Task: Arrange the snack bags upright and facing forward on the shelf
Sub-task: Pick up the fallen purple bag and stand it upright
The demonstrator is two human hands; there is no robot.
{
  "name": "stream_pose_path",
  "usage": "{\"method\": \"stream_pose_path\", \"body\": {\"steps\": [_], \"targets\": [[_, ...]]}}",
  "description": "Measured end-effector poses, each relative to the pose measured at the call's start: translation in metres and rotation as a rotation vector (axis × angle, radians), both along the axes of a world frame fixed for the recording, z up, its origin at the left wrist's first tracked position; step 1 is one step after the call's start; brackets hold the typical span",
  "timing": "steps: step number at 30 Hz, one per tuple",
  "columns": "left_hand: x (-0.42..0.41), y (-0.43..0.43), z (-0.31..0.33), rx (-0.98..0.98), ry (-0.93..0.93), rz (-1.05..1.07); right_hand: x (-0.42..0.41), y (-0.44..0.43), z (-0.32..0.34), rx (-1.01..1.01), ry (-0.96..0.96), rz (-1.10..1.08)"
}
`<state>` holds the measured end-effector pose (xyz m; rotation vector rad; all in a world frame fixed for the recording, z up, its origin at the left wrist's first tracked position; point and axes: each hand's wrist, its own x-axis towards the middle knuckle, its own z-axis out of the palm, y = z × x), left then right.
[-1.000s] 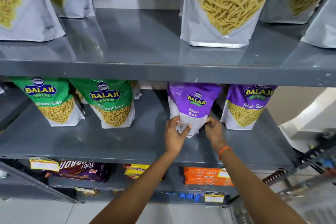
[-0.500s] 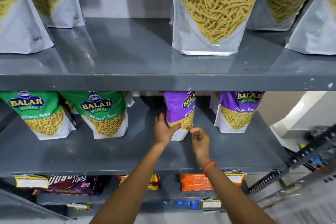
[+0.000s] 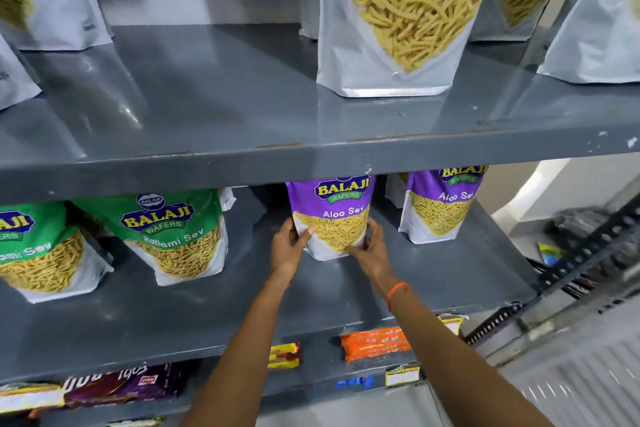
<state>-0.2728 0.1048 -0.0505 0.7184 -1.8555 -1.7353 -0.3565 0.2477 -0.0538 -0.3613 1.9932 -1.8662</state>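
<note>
Both hands pinch the purple Aloo Sev bag (image 3: 331, 218) low at its sides: left hand (image 3: 288, 246) with thumb across the front, right hand (image 3: 372, 250) cupping the other edge. It stands upright on the middle shelf (image 3: 242, 298), label forward. Half a second ago it was edge-on. Next, I'd judge: release gently, aligned with its purple neighbour (image 3: 441, 204).

Two bare forearms, no sleeves in view. Left hand (image 3: 289, 248): no ring, watch or band visible. Right hand (image 3: 372, 253): no ring visible; one thin orange thread band (image 3: 397, 292) circling the wrist. No gloves. Nothing else worn within view.
</note>
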Motion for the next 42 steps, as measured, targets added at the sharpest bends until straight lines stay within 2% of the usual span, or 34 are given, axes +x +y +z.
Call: {"method": "stream_pose_path", "body": {"steps": [8, 12, 14, 17, 19, 21, 24, 26, 29, 31, 33, 35, 39, 42], "targets": [[0.005, 0.021, 0.001, -0.085, -0.021, 0.1, 0.002, 0.003, 0.0, 0.108, 0.095, -0.006], [0.002, 0.029, 0.012, -0.212, -0.111, 0.155, -0.003, 0.007, 0.007, 0.257, 0.222, 0.069], [-0.001, 0.044, 0.02, -0.372, -0.155, 0.285, -0.001, 0.016, 0.013, 0.384, 0.391, 0.033], [-0.008, 0.082, 0.026, -0.679, -0.17, 0.42, -0.001, 0.043, 0.03, 0.394, 0.651, -0.166], [-0.018, 0.111, 0.026, -0.875, -0.153, 0.407, -0.011, 0.062, 0.033, 0.396, 0.772, -0.274], [-0.036, 0.14, 0.024, -0.979, -0.118, 0.27, -0.025, 0.082, 0.031, 0.385, 0.773, -0.348], [-0.067, 0.176, 0.022, -0.718, -0.035, -0.037, -0.052, 0.111, 0.025, 0.28, 0.59, -0.449], [-0.091, 0.186, 0.023, -0.484, -0.075, -0.113, -0.076, 0.131, 0.018, 0.286, 0.44, -0.482], [-0.122, 0.172, 0.024, -0.207, -0.234, -0.192, -0.108, 0.154, 0.012, 0.274, 0.243, -0.283], [-0.135, 0.156, 0.013, -0.108, -0.216, -0.262, -0.127, 0.163, 0.01, 0.272, 0.195, -0.107], [-0.136, 0.154, 0.012, -0.039, -0.198, -0.298, -0.139, 0.169, 0.01, 0.264, 0.198, 0.046], [-0.13, 0.162, 0.013, 0.007, -0.186, -0.288, -0.137, 0.177, 0.009, 0.243, 0.172, 0.107], [-0.11, 0.188, 0.0, 0.03, -0.19, -0.241, -0.105, 0.207, 0.001, 0.162, 0.192, 0.055], [-0.086, 0.217, -0.002, 0.005, -0.223, -0.284, -0.081, 0.233, -0.005, 0.103, 0.201, 0.021]]}}
